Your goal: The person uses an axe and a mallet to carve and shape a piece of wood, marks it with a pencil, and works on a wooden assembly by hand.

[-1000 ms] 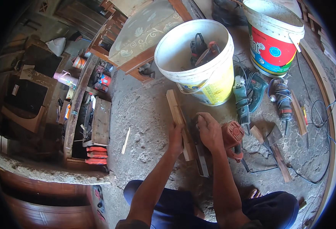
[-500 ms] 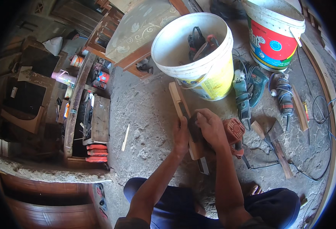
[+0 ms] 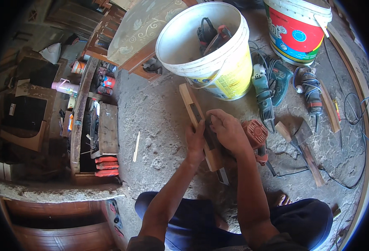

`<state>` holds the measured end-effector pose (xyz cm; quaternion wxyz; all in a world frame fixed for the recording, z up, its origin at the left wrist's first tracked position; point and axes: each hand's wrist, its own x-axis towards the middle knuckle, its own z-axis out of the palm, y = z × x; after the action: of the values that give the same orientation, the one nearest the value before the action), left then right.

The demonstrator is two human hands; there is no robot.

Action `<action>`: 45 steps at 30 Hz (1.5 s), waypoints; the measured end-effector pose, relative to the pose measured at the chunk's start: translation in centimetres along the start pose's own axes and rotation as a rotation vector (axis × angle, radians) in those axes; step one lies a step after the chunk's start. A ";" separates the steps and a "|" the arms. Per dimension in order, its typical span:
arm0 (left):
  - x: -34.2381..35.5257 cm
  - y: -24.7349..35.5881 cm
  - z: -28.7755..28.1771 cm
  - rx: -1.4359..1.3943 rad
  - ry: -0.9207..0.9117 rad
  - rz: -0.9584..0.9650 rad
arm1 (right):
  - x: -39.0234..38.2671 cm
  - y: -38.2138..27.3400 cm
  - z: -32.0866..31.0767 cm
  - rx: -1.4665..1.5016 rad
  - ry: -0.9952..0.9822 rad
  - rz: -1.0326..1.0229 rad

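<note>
The white bucket stands upright on the floor, apparently so tools sit together inside. We hold the wooden piece in our left hand, likely to steady it, while our right hand curls against its other side, exact grip hidden. The wooden piece slants between them, a dark strip along it, a metal strip past its near end.

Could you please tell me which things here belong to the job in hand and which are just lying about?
In hand:
wood piece, gripped by the left hand, right hand against it
metal strip, sticking out beyond its lower end

Apparently just lying about:
yellow-labelled bucket
red-labelled bucket
green grinder
red power tool
</note>
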<state>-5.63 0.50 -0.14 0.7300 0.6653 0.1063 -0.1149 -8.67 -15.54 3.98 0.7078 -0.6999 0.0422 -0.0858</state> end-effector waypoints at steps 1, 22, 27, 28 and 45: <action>0.2 0.4 0.1 -0.001 -0.015 0.001 | 0.2 0.1 0.0 -0.001 0.013 -0.010; 2.6 0.3 -1.3 -0.327 0.039 -0.183 | -0.3 -0.8 1.0 0.295 -0.057 0.323; 3.4 -2.9 -1.9 -0.075 0.109 0.136 | -0.3 -1.2 1.8 0.283 -0.079 0.326; 3.6 -3.2 -1.6 -0.052 0.100 0.144 | -0.2 -1.3 1.7 0.260 -0.076 0.324; 1.4 0.3 -0.5 0.128 0.109 0.119 | -0.5 -1.4 1.6 0.237 -0.038 0.351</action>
<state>-4.20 1.03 -0.31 0.6846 0.7210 0.0989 -0.0416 -9.00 -13.92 5.40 0.7899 -0.5952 0.1398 0.0478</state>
